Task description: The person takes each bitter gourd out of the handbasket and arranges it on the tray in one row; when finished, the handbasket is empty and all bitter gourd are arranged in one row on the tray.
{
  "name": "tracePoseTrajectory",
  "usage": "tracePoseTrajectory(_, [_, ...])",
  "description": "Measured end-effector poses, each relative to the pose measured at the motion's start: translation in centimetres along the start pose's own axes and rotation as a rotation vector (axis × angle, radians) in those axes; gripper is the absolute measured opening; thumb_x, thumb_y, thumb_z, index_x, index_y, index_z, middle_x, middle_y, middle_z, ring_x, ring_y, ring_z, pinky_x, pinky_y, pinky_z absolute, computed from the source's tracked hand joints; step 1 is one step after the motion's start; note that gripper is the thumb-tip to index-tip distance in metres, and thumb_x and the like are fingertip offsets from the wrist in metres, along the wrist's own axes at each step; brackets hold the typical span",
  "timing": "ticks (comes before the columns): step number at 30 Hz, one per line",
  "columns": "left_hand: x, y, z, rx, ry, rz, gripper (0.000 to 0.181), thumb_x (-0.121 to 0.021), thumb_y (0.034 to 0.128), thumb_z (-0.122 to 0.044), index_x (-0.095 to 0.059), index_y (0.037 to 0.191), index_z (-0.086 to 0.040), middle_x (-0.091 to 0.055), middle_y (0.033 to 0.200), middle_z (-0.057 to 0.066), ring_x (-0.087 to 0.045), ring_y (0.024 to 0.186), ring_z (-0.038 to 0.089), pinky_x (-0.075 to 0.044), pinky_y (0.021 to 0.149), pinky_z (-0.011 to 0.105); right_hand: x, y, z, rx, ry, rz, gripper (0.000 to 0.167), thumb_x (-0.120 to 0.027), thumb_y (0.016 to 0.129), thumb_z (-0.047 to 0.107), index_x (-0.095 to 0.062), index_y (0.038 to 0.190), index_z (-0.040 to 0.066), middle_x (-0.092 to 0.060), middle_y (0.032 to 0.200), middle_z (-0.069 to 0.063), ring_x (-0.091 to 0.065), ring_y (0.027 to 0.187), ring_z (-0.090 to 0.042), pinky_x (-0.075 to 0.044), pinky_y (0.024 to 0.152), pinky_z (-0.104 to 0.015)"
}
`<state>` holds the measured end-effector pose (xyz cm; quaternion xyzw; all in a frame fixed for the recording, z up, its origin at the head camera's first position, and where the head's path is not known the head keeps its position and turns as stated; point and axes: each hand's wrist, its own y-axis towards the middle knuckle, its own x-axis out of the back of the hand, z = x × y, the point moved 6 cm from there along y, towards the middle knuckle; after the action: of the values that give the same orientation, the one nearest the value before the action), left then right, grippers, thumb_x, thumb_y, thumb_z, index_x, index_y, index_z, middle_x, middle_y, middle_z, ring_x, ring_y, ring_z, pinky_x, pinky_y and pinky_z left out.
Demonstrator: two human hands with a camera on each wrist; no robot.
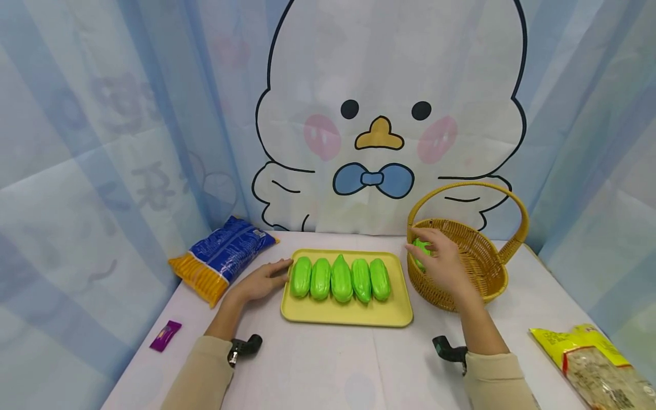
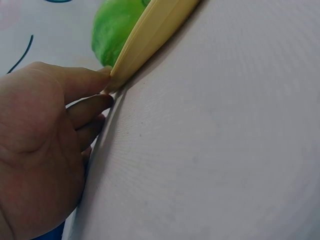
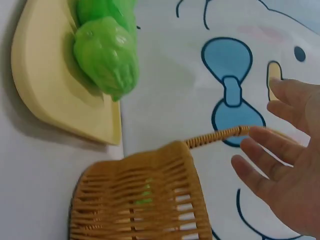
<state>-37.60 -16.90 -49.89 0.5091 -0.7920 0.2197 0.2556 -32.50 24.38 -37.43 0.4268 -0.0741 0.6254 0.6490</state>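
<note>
Several bright green, glossy, cucumber-like vegetables [image 1: 341, 280] lie side by side in a row on a yellow rectangular tray [image 1: 348, 318]. My left hand [image 1: 263, 281] is at the tray's left edge, fingers fairly straight, fingertips touching the rim; the left wrist view shows the thumb [image 2: 87, 82] against that rim. Over the left side of a brown wicker basket [image 1: 451, 293] is my right hand [image 1: 441, 259], fingers apart and holding nothing. Another green vegetable [image 1: 421, 250] lies inside the basket, partly hidden by this hand; only bits of green show through the weave in the right wrist view.
A blue and orange packet [image 1: 225, 256] lies at the back left, with a small purple wrapper [image 1: 165, 336] nearer me. At the front right is a yellow bag with a see-through panel [image 1: 599, 364]. The basket's tall handle [image 1: 471, 184] arches above it. Curtains enclose the table.
</note>
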Motion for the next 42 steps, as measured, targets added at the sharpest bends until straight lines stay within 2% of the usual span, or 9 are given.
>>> tracePoseTrajectory(7, [0.0,0.1,0.0,-0.015,0.002,0.0,0.058,-0.057,0.1063,-0.034,-0.043,0.16,-0.019,-0.031,0.17,0.014,-0.022,0.16,0.038,-0.013,0.131,0.058,2.0,-0.3,-1.6,-0.068,-0.015,-0.071,0.042,-0.067,0.104,0.025,-0.063,0.143,0.01,-0.061,0.142,-0.017,-0.059,0.121,-0.035,-0.054,0.1,-0.059])
tracePoseTrajectory(18, [0.1,0.1,0.1,-0.009,-0.001,0.004,0.059,-0.058,0.1059,-0.035,-0.042,0.161,-0.019,-0.03,0.171,0.014,-0.02,0.16,0.038,-0.012,0.131,0.058,1.6,-0.4,-4.5,-0.174,-0.05,-0.065,0.046,-0.063,0.106,0.028,-0.059,0.147,0.008,-0.053,0.148,-0.023,-0.055,0.121,-0.039,-0.055,0.096,-0.055])
tracePoseTrajectory(21, [0.0,0.1,0.2,-0.003,-0.007,0.004,0.059,-0.058,0.1057,-0.035,-0.042,0.161,-0.02,-0.029,0.171,0.013,-0.02,0.16,0.038,-0.011,0.131,0.058,1.3,-0.3,-5.4,-0.212,-0.071,-0.037,0.048,-0.061,0.107,0.028,-0.056,0.15,0.009,-0.049,0.151,-0.024,-0.054,0.124,-0.042,-0.054,0.094,-0.055])
tracePoseTrajectory(26, [0.0,0.1,0.4,0.019,0.003,-0.002,0.059,-0.058,0.1055,-0.036,-0.043,0.16,-0.022,-0.03,0.171,0.012,-0.019,0.16,0.038,-0.01,0.131,0.06,0.7,0.1,-6.5,-0.266,-0.067,0.022,0.053,-0.062,0.106,0.026,-0.049,0.155,0.008,-0.043,0.155,-0.029,-0.049,0.132,-0.05,-0.051,0.1,-0.064])
tracePoseTrajectory(32, [0.1,0.0,0.2,0.017,-0.003,-0.002,0.058,-0.058,0.1057,-0.034,-0.043,0.16,-0.021,-0.03,0.171,0.012,-0.02,0.16,0.038,-0.01,0.131,0.06,0.2,0.6,-7.8,-0.326,-0.087,0.122,0.059,-0.06,0.107,0.027,-0.042,0.159,0.008,-0.039,0.156,-0.033,-0.047,0.13,-0.05,-0.05,0.097,-0.063])
tracePoseTrajectory(35, [0.1,0.0,0.2,0.009,-0.006,0.0,0.058,-0.058,0.1056,-0.033,-0.043,0.16,-0.021,-0.03,0.171,0.012,-0.02,0.16,0.038,-0.01,0.131,0.059,-0.2,1.0,-8.2,-0.332,-0.095,0.177,0.059,-0.059,0.107,0.026,-0.04,0.159,0.005,-0.037,0.159,-0.033,-0.04,0.14,-0.054,-0.043,0.108,-0.07])
tracePoseTrajectory(37, [0.1,0.1,0.2,0.007,-0.001,-0.001,0.058,-0.058,0.1056,-0.035,-0.043,0.16,-0.021,-0.03,0.17,0.013,-0.02,0.16,0.038,-0.01,0.131,0.06,-0.4,1.2,-8.5,-0.344,-0.103,0.213,0.059,-0.058,0.108,0.026,-0.039,0.159,0.004,-0.036,0.161,-0.032,-0.031,0.148,-0.055,-0.03,0.117,-0.074])
tracePoseTrajectory(39, [0.1,0.1,0.3,0.008,0.003,-0.002,0.059,-0.059,0.1054,-0.036,-0.043,0.16,-0.022,-0.031,0.17,0.012,-0.019,0.16,0.039,-0.009,0.131,0.06,-0.7,1.4,-8.7,-0.357,-0.104,0.25,0.059,-0.056,0.109,0.027,-0.038,0.159,0.002,-0.036,0.162,-0.032,-0.026,0.151,-0.056,-0.024,0.119,-0.076])
tracePoseTrajectory(42, [0.1,0.2,0.4,0.009,0.003,-0.004,0.059,-0.059,0.1053,-0.038,-0.044,0.16,-0.023,-0.031,0.17,0.012,-0.019,0.16,0.039,-0.008,0.131,0.061,-1.0,1.6,-9.0,-0.382,-0.101,0.291,0.058,-0.053,0.11,0.028,-0.038,0.16,0.002,-0.035,0.162,-0.032,-0.024,0.151,-0.056,-0.023,0.12,-0.075])
